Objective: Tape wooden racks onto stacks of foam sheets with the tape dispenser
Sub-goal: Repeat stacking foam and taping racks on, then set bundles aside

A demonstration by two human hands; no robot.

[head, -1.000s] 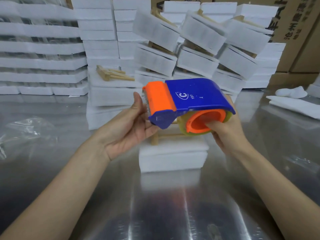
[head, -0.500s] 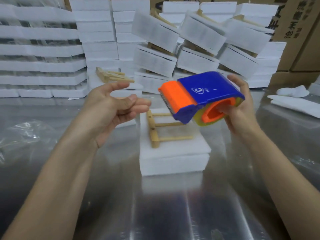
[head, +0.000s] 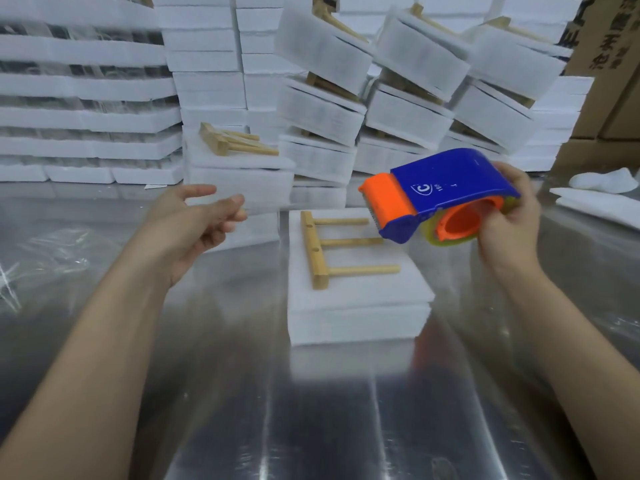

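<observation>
We're gripping the tape dispenser [head: 443, 188] in our right hand [head: 509, 220], fingers round the roll end, up over the foam stack's [head: 356, 306] right edge. Our left hand [head: 194, 223] hangs loosely spread and holds nothing. The wooden rack [head: 325, 244] lies flat on the stack. The foam's probably light and squishy and might skate on the shiny table [head: 242, 393], so we'd pin the rack's stiff crossbar.

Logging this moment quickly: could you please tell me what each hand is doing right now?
Left hand: open, holding nothing.
Right hand: gripping the tape dispenser.
</observation>
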